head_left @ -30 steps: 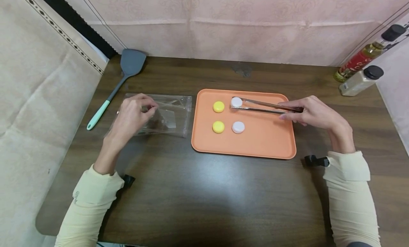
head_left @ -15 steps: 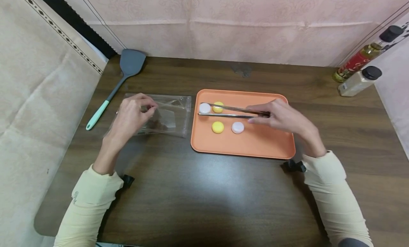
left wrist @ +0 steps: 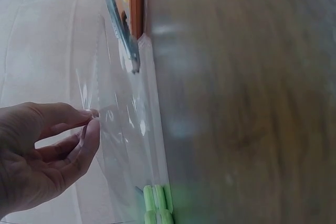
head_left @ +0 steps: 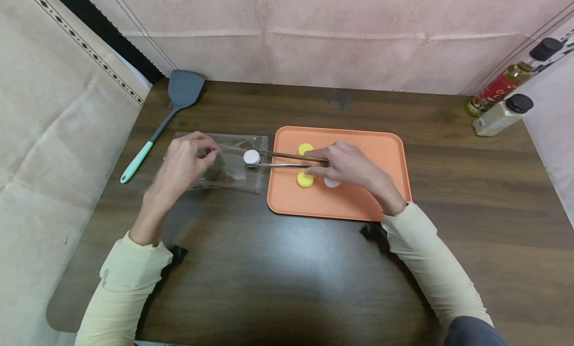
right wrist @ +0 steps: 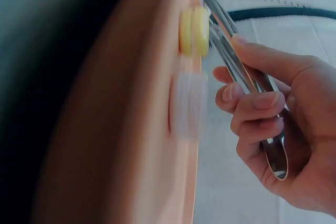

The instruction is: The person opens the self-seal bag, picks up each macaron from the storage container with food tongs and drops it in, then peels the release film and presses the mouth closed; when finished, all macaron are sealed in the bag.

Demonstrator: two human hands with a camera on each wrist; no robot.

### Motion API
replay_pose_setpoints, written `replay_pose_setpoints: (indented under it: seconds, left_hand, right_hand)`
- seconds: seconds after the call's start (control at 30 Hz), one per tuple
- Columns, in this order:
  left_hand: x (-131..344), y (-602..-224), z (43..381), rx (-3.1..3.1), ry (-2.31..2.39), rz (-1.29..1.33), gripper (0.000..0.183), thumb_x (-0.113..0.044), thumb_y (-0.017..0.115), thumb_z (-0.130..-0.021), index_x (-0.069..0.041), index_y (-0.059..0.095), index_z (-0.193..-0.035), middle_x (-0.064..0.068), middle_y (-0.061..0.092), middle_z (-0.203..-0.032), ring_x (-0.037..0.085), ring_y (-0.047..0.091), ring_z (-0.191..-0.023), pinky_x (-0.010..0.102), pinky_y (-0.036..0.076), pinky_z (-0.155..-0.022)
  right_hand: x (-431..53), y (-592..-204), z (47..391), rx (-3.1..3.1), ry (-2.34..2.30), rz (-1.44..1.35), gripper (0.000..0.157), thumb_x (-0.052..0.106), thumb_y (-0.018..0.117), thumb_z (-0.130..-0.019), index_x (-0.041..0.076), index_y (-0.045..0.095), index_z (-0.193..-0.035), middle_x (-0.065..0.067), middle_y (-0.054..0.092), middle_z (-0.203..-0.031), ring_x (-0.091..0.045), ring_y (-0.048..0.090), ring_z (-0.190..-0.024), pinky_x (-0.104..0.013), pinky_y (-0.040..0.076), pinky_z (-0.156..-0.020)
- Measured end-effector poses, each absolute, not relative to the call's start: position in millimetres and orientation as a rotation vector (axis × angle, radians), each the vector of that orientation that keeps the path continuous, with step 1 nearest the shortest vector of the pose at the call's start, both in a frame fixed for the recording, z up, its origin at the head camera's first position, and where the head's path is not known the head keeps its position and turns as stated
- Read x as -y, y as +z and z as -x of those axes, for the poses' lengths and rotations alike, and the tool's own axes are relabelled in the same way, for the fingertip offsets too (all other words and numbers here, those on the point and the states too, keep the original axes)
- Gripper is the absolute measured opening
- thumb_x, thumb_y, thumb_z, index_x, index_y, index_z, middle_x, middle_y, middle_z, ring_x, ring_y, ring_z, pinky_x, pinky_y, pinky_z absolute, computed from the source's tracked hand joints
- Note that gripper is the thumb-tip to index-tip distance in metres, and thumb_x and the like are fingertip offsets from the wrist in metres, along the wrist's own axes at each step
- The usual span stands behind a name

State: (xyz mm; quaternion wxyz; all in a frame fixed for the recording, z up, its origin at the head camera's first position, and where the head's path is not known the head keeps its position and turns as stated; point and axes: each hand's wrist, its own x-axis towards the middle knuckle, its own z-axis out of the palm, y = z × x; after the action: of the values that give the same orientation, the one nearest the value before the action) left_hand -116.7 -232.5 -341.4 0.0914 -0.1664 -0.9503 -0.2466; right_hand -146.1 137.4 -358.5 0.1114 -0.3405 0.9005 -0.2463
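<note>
My left hand pinches the upper layer of a clear plastic bag, lifting it off the table. In my right hand are metal tongs, reaching left over the tray. Their tips grip a white macaron, which overlaps the mouth end of the bag. Through the film in the left wrist view, the tongs' tips show low down. Below my right hand, the orange tray bears two yellow macarons and another white macaron, partly hidden by the hand.
Left of the bag lies a spatula with a grey blade and mint handle. An oil bottle and a black-capped jar stand at the table's back right. A pale cloth hangs behind the table.
My right hand has carried the tongs and white macaron leftward, from above the tray to the bag. The left hand has kept its pinch on the bag in place.
</note>
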Motion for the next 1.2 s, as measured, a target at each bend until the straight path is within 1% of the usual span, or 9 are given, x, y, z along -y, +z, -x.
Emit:
replay_pose_setpoints:
  seconds: [0.13,0.33,0.47,0.57,0.63,0.7,0.87,1.0,1.2]
  left_hand:
    - [232.9,-341.4,116.7,2.815,-0.740,0.494,0.011,0.003,0.072,-0.102,0.006,0.083,-0.099,0.023,0.077,-0.108,0.032,0.071,-0.082,0.041,0.054,-0.068]
    - [232.9,-339.9,115.4,2.814,-0.795,0.469,0.011,0.002,0.073,-0.102,0.007,0.083,-0.100,0.024,0.076,-0.108,0.035,0.073,-0.088,0.052,0.063,-0.076]
    - [232.8,-338.6,114.7,2.817,-0.825,0.445,0.011,0.002,0.074,-0.102,0.008,0.083,-0.102,0.024,0.075,-0.108,0.037,0.074,-0.091,0.056,0.065,-0.080]
    - [232.7,-337.8,114.3,2.814,-0.848,0.437,0.011,0.002,0.074,-0.102,0.008,0.082,-0.103,0.025,0.075,-0.108,0.039,0.074,-0.093,0.058,0.065,-0.081]
    - [232.6,-337.4,114.1,2.809,-0.858,0.439,0.010,0.002,0.075,-0.102,0.009,0.082,-0.104,0.026,0.075,-0.108,0.040,0.074,-0.093,0.058,0.065,-0.081]
    - [233.0,-337.3,114.1,2.808,-0.857,0.444,0.010,0.003,0.075,-0.101,0.009,0.082,-0.104,0.025,0.075,-0.108,0.040,0.075,-0.092,0.058,0.065,-0.080]
    - [232.6,-337.0,114.7,2.798,-0.829,0.458,0.010,0.002,0.076,-0.101,0.008,0.083,-0.103,0.024,0.075,-0.107,0.036,0.075,-0.086,0.053,0.065,-0.075]
    - [233.0,-336.9,114.6,2.786,-0.816,0.471,0.009,0.002,0.075,-0.101,0.008,0.083,-0.102,0.025,0.075,-0.105,0.035,0.075,-0.080,0.049,0.063,-0.072]
    - [233.0,-337.3,114.5,2.806,-0.804,0.454,0.010,0.004,0.073,-0.102,0.008,0.082,-0.103,0.025,0.075,-0.107,0.037,0.074,-0.083,0.054,0.065,-0.074]
  right_hand:
    - [-118.6,-357.3,145.3,-2.632,-0.698,1.005,0.040,0.037,0.077,-0.105,0.016,0.077,-0.139,0.004,0.065,-0.071,-0.012,0.049,-0.060,-0.031,0.037,-0.056]
    - [-93.0,-355.2,147.7,-2.638,-0.689,0.965,0.036,0.037,0.076,-0.106,0.017,0.079,-0.135,0.003,0.069,-0.075,-0.012,0.051,-0.059,-0.031,0.039,-0.055]
    - [-74.0,-357.5,150.2,-2.644,-0.712,0.961,0.038,0.038,0.074,-0.107,0.015,0.078,-0.138,-0.002,0.080,-0.088,-0.012,0.054,-0.061,-0.029,0.038,-0.055]
    - [-61.0,-358.8,151.3,-2.657,-0.704,0.962,0.045,0.039,0.073,-0.108,0.012,0.074,-0.144,-0.003,0.081,-0.090,-0.013,0.057,-0.064,-0.029,0.037,-0.055]
    - [-53.2,-358.8,151.6,-2.669,-0.682,0.956,0.048,0.040,0.073,-0.108,0.011,0.072,-0.146,-0.001,0.076,-0.079,-0.012,0.055,-0.065,-0.028,0.036,-0.055]
    - [-46.5,-358.6,151.8,-2.672,-0.669,0.938,0.050,0.041,0.073,-0.107,0.010,0.071,-0.147,0.002,0.063,-0.065,-0.011,0.048,-0.060,-0.027,0.032,-0.052]
    - [-35.7,-357.1,151.7,-2.667,-0.694,0.910,0.051,0.038,0.073,-0.107,0.008,0.069,-0.149,0.007,0.041,-0.052,-0.007,0.030,-0.048,-0.025,0.023,-0.048]
    - [-28.5,-356.7,152.2,-2.682,-0.688,0.907,0.051,0.037,0.072,-0.108,0.007,0.069,-0.149,0.007,0.040,-0.052,-0.007,0.028,-0.049,-0.024,0.023,-0.049]
    - [-16.8,-358.2,153.3,-2.727,-0.646,0.888,0.051,0.039,0.072,-0.108,0.008,0.069,-0.149,0.005,0.042,-0.058,-0.008,0.030,-0.052,-0.025,0.025,-0.049]
